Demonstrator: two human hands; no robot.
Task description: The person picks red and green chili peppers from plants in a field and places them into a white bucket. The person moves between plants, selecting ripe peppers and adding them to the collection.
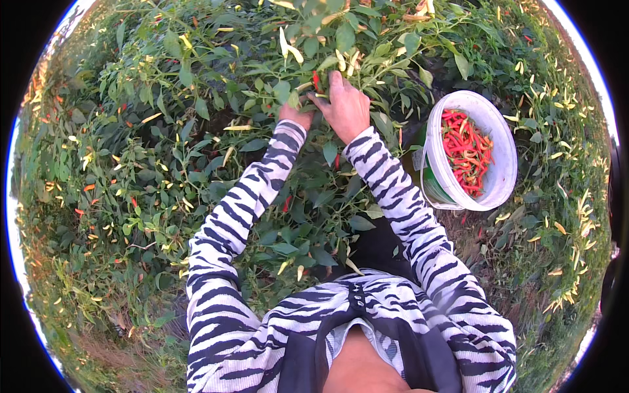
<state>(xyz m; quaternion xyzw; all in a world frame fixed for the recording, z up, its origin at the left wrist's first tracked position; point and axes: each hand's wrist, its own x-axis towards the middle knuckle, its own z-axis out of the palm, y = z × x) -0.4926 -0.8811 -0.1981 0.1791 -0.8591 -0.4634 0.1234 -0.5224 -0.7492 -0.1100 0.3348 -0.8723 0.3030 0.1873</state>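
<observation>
Both hands are in among the leaves of a chili pepper plant (282, 91) in front of me. My left hand (297, 115) is low in the foliage, its fingers largely covered by leaves and by my other hand. Beside it, my right hand (348, 107) reaches up with its thumb stretched toward the left hand. A red chili (315, 81) hangs just left of the right fingertips, and I cannot tell if any finger touches it. Pale yellow chilies (341, 61) stand right above that hand. Whether either hand grips a stem or a pod is hidden.
To the right, a white plastic bucket (505, 147) with a wire handle leans toward me, partly filled with picked red chilies (464, 152). Dense chili plants surround me, bearing pale and red pods. Dry ground (471, 245) shows below the bucket.
</observation>
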